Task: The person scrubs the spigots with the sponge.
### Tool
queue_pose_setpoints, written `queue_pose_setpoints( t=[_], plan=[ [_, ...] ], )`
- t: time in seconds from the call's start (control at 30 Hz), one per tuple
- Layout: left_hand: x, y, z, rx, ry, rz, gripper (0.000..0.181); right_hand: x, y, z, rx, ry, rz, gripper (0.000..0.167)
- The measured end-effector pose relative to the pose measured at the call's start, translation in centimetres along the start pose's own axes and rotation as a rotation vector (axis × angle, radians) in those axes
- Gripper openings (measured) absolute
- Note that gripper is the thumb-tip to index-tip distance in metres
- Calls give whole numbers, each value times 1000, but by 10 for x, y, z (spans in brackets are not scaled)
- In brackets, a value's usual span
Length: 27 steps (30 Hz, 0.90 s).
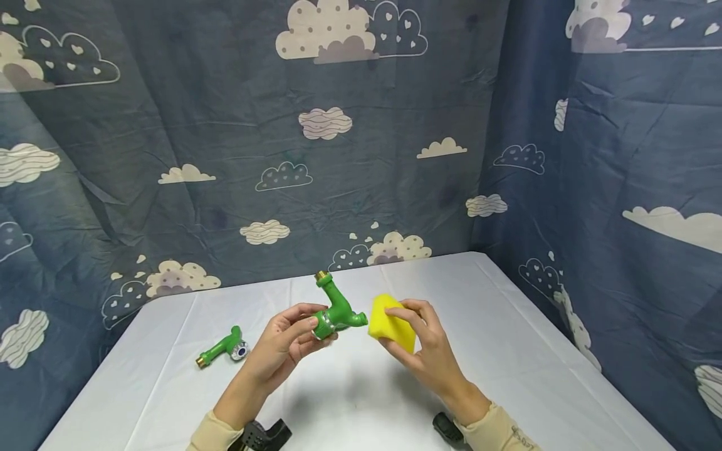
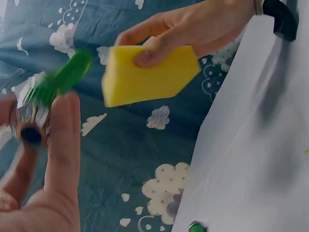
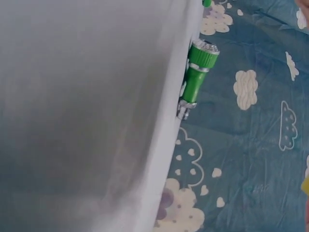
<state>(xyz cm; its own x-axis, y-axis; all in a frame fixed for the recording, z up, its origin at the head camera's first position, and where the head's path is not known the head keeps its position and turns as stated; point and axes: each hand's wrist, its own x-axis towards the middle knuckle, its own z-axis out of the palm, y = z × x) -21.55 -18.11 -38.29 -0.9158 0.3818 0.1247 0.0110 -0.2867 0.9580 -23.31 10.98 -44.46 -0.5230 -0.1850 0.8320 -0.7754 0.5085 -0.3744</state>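
My left hand grips a green tap by its thick end, thumb in front. The tap's brass threaded end points up and its spout points right; in the left wrist view the tap is blurred. To its right, my right hand pinches a yellow sponge between thumb and fingers. A small gap separates sponge and spout. Only the sponge's edge shows in the right wrist view. Another green tap with a brass end lies on the table, left of my left hand.
A white cloth covers the table. Dark blue cloud-patterned curtain hangs behind it and at the sides. In the right wrist view, a green and silver piece shows by the table's edge; its kind is unclear.
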Motion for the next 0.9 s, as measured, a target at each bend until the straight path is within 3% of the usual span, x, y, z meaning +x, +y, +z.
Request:
queue_pose_setpoints(
  t=[0.1, 0.2, 0.3, 0.53, 0.63, 0.77, 0.9],
  plan=[
    [3, -6, 6, -53, 25, -65, 17, -2, -2, -1, 55, 24, -40, 43],
    [5, -13, 10, -40, -17, -95, 20, -2, -4, 0, 88, 47, -97, 48],
    [5, -16, 11, -13, -54, -92, 23, -1, -4, 0, 99, 48, -122, 48],
    [3, -13, 8, 86, -130, -64, 28, 0, 1, 1, 68, 18, -84, 44],
    [3, -11, 7, 109, -101, -58, 29, 1, 3, 1, 94, 54, -63, 42],
    [5, -10, 7, 89, 2, -61, 37, 1, 2, 0, 121, 88, -65, 42],
    [6, -10, 6, 71, 44, -72, 44, 2, -2, 0, 134, 68, -96, 46]
  ],
)
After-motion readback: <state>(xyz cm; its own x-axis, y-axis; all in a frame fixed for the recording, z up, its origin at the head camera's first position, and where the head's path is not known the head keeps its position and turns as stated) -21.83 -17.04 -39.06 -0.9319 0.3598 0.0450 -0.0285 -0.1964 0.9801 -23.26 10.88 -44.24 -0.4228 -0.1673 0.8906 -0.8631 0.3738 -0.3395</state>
